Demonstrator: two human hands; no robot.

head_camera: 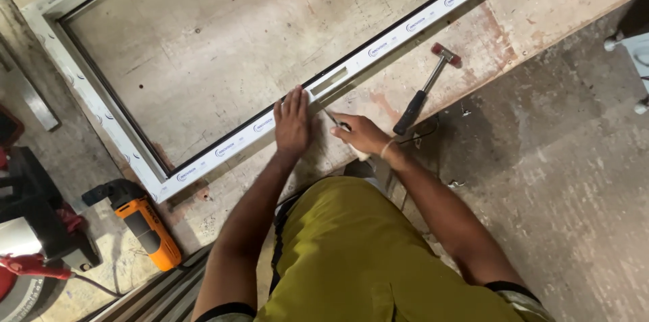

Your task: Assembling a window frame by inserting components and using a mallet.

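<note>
View from above a person at a worn counter (541, 4). The left hand (292, 121) lies flat, fingers spread, pressing the near rail of a white frame (236, 136), just left of a slot (329, 81) in it. The right hand (362, 134) is closed around a thin tool (332, 118), its tip at the rail. A hammer (426, 89) lies to the right, a drill (145, 224) near left. The tip sits beside the left fingers; a slip could nick them or scratch the frame.
</note>
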